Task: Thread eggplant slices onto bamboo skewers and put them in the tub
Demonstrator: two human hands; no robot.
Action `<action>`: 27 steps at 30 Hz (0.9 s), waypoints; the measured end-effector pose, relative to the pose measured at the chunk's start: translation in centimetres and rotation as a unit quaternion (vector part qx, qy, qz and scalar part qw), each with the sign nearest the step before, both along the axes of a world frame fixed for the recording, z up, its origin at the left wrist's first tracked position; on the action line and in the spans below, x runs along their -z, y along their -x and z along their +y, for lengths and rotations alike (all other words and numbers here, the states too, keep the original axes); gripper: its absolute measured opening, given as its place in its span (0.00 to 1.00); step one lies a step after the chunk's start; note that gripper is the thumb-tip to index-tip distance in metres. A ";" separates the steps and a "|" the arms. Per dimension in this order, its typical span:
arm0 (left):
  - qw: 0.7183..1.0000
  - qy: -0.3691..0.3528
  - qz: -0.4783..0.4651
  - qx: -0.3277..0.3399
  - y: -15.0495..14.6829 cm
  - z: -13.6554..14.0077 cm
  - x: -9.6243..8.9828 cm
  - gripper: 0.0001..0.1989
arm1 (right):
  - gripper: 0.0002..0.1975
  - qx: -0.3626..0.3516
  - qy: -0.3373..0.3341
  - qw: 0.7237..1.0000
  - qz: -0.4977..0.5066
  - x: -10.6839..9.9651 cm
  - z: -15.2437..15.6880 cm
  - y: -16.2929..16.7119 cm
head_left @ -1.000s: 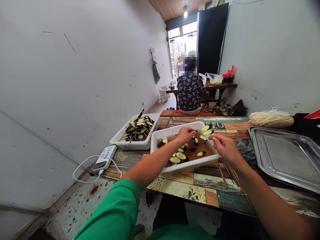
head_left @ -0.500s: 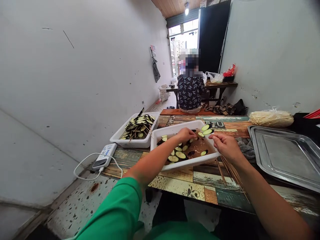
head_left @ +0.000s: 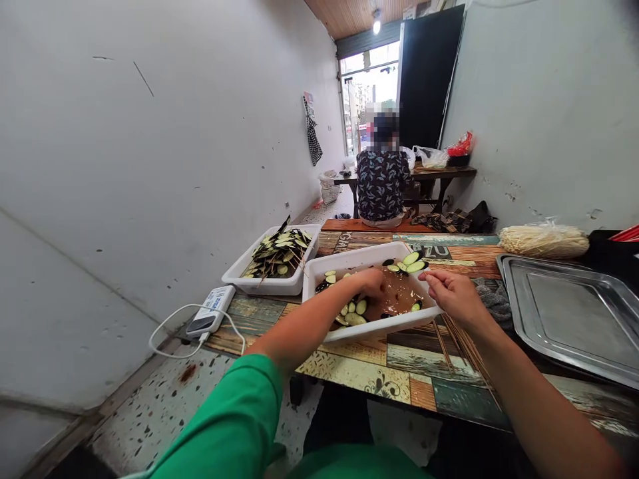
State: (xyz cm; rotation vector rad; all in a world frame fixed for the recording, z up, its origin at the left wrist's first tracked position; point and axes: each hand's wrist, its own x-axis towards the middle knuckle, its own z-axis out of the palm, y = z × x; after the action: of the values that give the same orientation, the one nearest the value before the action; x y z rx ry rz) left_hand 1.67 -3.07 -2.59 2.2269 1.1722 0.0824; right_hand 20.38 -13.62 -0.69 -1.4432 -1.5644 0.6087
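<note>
My right hand (head_left: 455,296) is closed in a pinch on a skewer over the right rim of a white tub (head_left: 364,334). Green-and-white eggplant slices (head_left: 415,266) with dark skin are threaded on the skewer and stick out to the left of the fingers. My left hand (head_left: 370,283) dips into the brownish water inside the tub, its fingertips hidden below the surface. Loose eggplant slices (head_left: 355,319) float near that hand, mostly at the tub's left side. Under my right wrist, a bundle of bare wooden skewers (head_left: 462,342) lies on the table.
A second white tub (head_left: 272,287) at the left holds piled skewered slices. A power strip (head_left: 212,309) with a white cable sits at the table's left edge. Metal trays (head_left: 569,313), a grey cloth (head_left: 492,296) and bagged enoki mushrooms (head_left: 544,239) lie right. A person (head_left: 382,179) sits ahead, facing away.
My left hand has lowered into the water and moved slightly left and down. Floating slices have shifted around it. My right hand stays nearly in place with the skewer.
</note>
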 end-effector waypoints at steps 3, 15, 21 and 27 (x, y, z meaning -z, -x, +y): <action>0.978 0.105 -0.153 -0.092 0.2 0.5 -0.8 0.06 | 0.22 -0.009 0.002 1.000 0.001 0.1 0.0 0.0; 0.657 0.374 -0.550 -0.356 0.3 1.7 -2.8 0.03 | 0.18 -0.076 0.005 0.988 -0.136 -1.3 -1.5 0.2; 0.635 0.381 -0.563 -0.367 0.2 1.4 -3.3 0.07 | 0.19 -0.068 0.012 0.984 -0.164 -1.1 -1.5 0.2; 0.639 0.347 -0.592 -0.347 0.0 1.1 -3.5 0.05 | 0.21 -0.068 0.018 0.984 -0.165 -0.8 -1.3 0.1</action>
State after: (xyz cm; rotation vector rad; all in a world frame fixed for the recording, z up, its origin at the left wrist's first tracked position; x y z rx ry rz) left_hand 1.70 -1.98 0.94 0.5695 0.8871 1.0322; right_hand 20.33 -14.93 0.10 -1.5301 -1.9316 0.4969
